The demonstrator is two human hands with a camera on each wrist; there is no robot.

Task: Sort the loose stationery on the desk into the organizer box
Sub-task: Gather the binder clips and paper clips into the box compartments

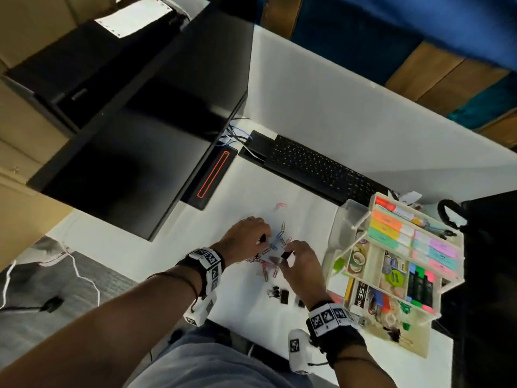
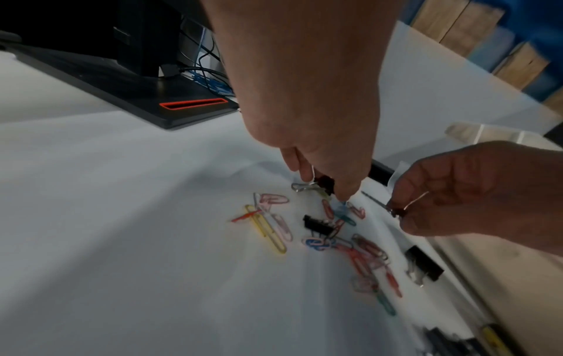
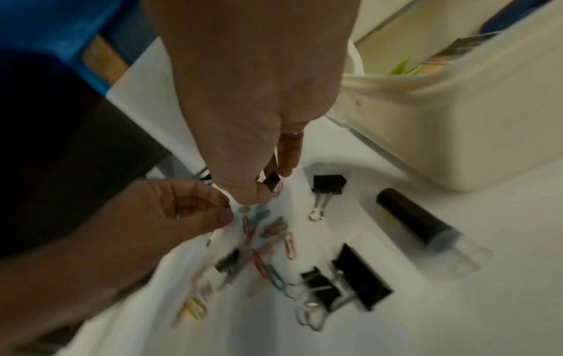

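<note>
Both hands over paper clips [image 1: 275, 247] scattered mid-desk, left of organizer box [image 1: 361, 217]. Left hand [image 1: 246, 238] pinches small black binder clip [image 1: 263, 238]; right hand [image 1: 300, 263] pinches another one [image 1: 286, 255].

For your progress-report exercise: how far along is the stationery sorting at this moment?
Done: the organizer box already holds highlighters, tape and notes. In hand: the right hand and left hand each pinch a small black binder clip. Left: coloured paper clips and more binder clips lie on the desk.
</note>
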